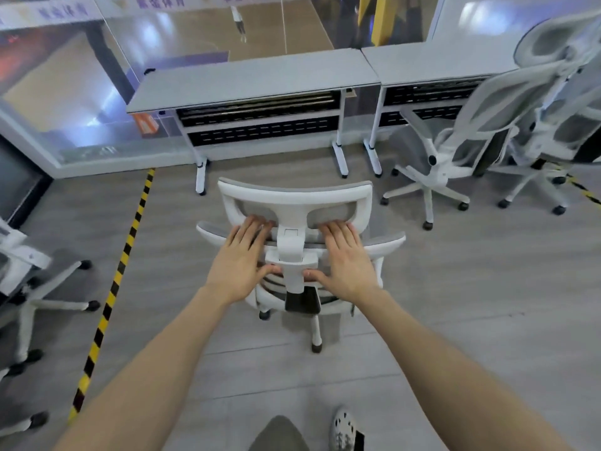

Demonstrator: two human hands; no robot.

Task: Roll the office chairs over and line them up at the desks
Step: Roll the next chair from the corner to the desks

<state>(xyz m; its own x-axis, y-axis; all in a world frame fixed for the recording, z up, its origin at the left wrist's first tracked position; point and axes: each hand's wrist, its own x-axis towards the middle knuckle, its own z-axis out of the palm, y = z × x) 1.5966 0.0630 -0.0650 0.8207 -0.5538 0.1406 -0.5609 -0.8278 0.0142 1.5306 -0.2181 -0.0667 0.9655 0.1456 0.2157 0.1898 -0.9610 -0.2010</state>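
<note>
— Where is the chair (294, 203) lying relative to the fingers?

— We are finding it directly ahead of us, its back toward us, facing the left desk (247, 83) and standing near it on the grey floor (455, 304). The left hand (239, 263) and right hand (344, 262) are lying flat on either side of the white headrest post (292, 255). The fingers are reaching forward, close together and curling over the top edge of the backrest, while both thumbs are pressing inward against the post — a loose clasp on the frame rather than a full fist.

— What are we failing to make out?

— The fingertips are disappearing beyond the backrest edge, so we cannot tell how far they are wrapping. The seat is being hidden by the backrest. Two more chairs (487, 125) by the right desk (439, 63) are blurring together, and another at the left edge is being cut off. A shoe (341, 428) is showing below.
</note>
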